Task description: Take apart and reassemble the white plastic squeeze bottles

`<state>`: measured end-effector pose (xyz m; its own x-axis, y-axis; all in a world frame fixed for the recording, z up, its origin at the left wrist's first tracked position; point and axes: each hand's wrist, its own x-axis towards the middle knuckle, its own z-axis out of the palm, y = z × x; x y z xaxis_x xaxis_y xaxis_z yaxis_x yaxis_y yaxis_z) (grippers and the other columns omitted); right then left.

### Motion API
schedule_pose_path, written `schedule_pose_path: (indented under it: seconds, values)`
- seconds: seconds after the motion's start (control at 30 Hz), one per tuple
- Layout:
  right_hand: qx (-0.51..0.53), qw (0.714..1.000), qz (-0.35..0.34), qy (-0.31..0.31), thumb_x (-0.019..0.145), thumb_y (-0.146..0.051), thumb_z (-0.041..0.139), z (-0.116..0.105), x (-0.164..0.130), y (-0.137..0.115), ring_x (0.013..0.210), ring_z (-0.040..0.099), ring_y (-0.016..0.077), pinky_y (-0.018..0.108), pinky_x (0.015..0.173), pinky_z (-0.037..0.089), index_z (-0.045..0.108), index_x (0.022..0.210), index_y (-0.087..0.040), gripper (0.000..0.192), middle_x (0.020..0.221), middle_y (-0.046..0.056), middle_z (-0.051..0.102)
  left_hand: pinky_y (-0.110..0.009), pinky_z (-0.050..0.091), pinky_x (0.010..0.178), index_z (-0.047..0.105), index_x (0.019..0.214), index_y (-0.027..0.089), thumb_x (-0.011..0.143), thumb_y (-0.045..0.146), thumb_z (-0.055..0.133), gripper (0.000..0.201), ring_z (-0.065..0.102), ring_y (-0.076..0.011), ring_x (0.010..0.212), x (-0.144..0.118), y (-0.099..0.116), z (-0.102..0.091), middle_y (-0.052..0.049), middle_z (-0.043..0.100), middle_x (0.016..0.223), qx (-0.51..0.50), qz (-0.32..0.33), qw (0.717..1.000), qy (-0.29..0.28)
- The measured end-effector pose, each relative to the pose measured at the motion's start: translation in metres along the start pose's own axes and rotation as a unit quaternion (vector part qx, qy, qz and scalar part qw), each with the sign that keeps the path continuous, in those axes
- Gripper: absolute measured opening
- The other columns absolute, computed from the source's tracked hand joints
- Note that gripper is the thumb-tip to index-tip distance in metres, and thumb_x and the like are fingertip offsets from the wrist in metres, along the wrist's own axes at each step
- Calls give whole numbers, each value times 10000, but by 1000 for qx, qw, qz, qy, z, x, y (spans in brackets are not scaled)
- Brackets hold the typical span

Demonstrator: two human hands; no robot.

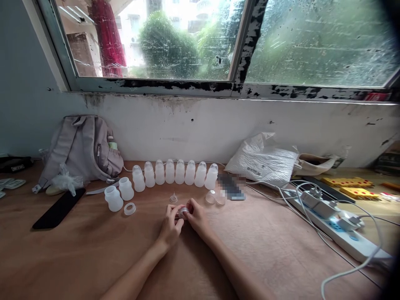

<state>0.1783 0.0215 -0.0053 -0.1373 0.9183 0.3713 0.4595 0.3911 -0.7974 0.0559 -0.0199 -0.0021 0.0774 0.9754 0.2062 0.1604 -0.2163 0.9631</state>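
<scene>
My left hand (171,225) and my right hand (197,216) meet low over the table, fingers closed around a small whitish bottle collar ring (183,213). Fingers cover much of it, so whether a teat sits inside I cannot tell. Just beyond lies a clear bottle teat (173,198), tip up. Two clear dome caps, a left cap (210,197) and a right cap (220,198), rest past my right hand. To the left stand two uncapped frosted baby bottles, the nearer bottle (113,199) and the farther bottle (126,189). Another collar ring (130,208) lies flat beside them.
Several capped baby bottles (169,173) stand in a curved row at the back. A black phone (58,210) and grey backpack (81,150) are at left. At right lie a silver plastic mailer (265,160), a white power strip (340,233) with loose cables, and yellow pieces (359,193).
</scene>
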Motion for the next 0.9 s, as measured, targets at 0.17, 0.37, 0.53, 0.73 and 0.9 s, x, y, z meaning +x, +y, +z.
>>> schedule_pose_path:
  seconds: [0.17, 0.37, 0.53, 0.73, 0.9]
  values:
    - [-5, 1000, -3, 8, 578, -95, 421, 1, 0, 1, 521, 347, 108, 207, 478, 278, 324, 607, -212, 155, 552, -58, 372, -254, 509, 699, 505, 1077, 181, 681, 45, 407, 430, 516, -145, 863, -2, 1, 2, -54, 372, 998, 14, 20, 1000, -4]
    - [-13, 1000, -6, 19, 591, -81, 424, 3, -2, 0, 524, 360, 110, 214, 490, 290, 325, 608, -213, 166, 563, -51, 391, -244, 516, 668, 519, 1058, 187, 703, 75, 435, 382, 533, -141, 844, 1, 2, 1, -55, 392, 993, 39, 41, 998, -3]
    - [20, 1000, -16, -19, 653, -134, 491, -4, -7, -9, 511, 381, 102, 214, 490, 313, 371, 629, -206, 142, 561, -55, 408, -264, 502, 681, 578, 933, 197, 765, 165, 441, 219, 551, -147, 804, 7, -6, -2, -49, 484, 927, 73, 75, 994, 38]
    - [103, 993, 10, -54, 818, -335, 419, -10, -9, -15, 577, 496, 108, 241, 572, 423, 512, 903, -198, 186, 749, -3, 524, -288, 511, 637, 502, 991, 187, 746, 277, 507, 260, 591, -144, 719, 15, -8, -11, -50, 542, 922, -115, -49, 989, 76]
    - [16, 998, -39, -41, 808, -298, 460, -7, -11, -15, 602, 495, 114, 251, 597, 430, 568, 832, -194, 153, 774, 16, 501, -243, 494, 636, 533, 927, 170, 682, 260, 569, 263, 592, -127, 702, 15, 2, -17, -40, 587, 859, -240, -131, 961, 45]
